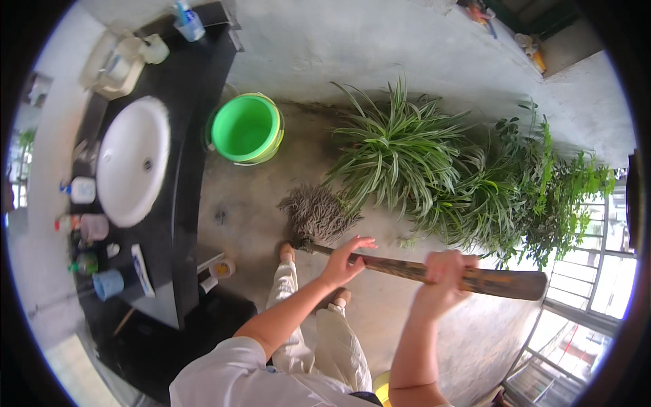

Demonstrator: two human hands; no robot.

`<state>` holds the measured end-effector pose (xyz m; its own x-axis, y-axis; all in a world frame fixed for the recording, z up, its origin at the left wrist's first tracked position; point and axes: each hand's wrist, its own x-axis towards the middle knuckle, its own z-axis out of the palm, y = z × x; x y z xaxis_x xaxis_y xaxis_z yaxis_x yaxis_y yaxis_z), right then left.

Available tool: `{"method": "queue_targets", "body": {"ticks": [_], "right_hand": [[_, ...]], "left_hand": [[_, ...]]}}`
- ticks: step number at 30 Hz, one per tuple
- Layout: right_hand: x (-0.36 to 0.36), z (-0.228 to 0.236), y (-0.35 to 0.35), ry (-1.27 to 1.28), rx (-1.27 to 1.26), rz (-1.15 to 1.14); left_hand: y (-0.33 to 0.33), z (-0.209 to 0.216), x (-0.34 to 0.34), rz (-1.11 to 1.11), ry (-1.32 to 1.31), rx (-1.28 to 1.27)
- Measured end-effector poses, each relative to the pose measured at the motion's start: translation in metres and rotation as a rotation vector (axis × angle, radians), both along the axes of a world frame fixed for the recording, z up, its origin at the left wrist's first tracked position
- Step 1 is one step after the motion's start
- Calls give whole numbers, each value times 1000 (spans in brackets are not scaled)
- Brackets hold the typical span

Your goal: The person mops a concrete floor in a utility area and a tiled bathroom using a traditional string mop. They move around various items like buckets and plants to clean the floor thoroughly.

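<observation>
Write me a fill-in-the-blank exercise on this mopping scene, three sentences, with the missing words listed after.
1. Both the left hand and the right hand grip the wooden handle of a ____.
2. The bucket standing on the floor by the black counter is ____ in colour.
3. Set into that counter is a white oval ____.

Missing words: mop; green; sink
</observation>
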<state>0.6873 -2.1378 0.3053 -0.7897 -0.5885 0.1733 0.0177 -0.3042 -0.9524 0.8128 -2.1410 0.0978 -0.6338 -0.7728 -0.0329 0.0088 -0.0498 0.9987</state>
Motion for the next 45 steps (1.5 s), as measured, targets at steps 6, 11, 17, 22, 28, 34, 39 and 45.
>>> {"method": "queue_targets", "body": {"ticks": [6,11,17,22,28,34,39,45], "right_hand": [[-9,61,103,146,-17,74],[-32,96,166,6,-28,321],[-29,69,206,110,19,372],[11,15,179,145,100,441],[66,-23,98,-5,246,564],[49,-40,48,-80,188,460],[-1,-70,111,-243,399,274],[-71,-78,186,-194,509,-131]], "left_hand": [[79,24,-11,79,-229,-304],[112,8,-20,-50,-489,-283],[100,0,18,-194,-556,-424],[52,-31,99,-176,-665,-357],[5,-62,177,10,-897,-284],[-19,-56,154,36,-886,-179],[6,-94,120,-184,-801,-218],[52,-78,46,-314,-874,-317]]}}
